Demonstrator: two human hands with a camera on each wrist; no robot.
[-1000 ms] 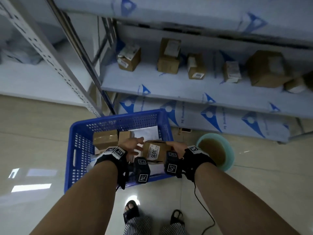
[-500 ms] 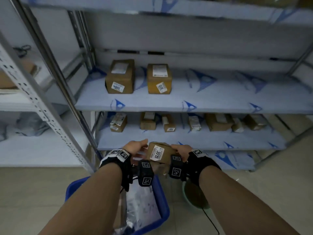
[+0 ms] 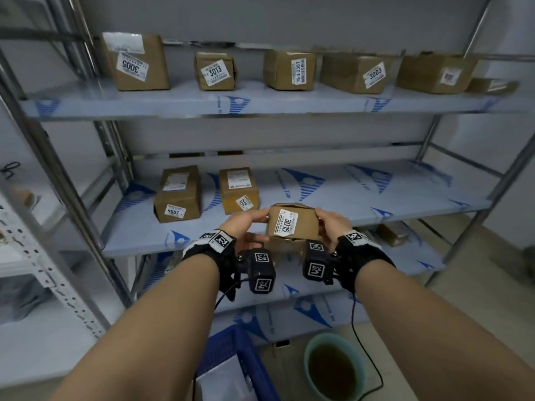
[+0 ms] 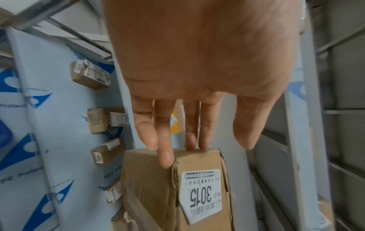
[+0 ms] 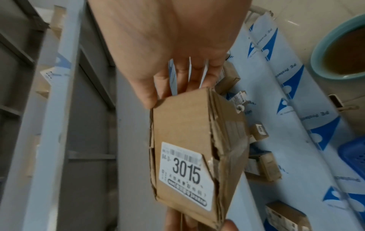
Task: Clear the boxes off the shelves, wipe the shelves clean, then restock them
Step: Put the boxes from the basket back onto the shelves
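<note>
The blue plastic basket (image 3: 231, 369) at 6 o'clock runs off the bottom edge of the head view. The small brown cardboard box marked 3015 (image 3: 292, 227) hides most fingers of the left hand (image 3: 246, 227) and the right hand (image 3: 333, 224). Tiny print on its white label (image 5: 185, 173) is too blurry to read. The flat brown box (image 3: 492, 85) at 2 o'clock is fuzzy.
</note>
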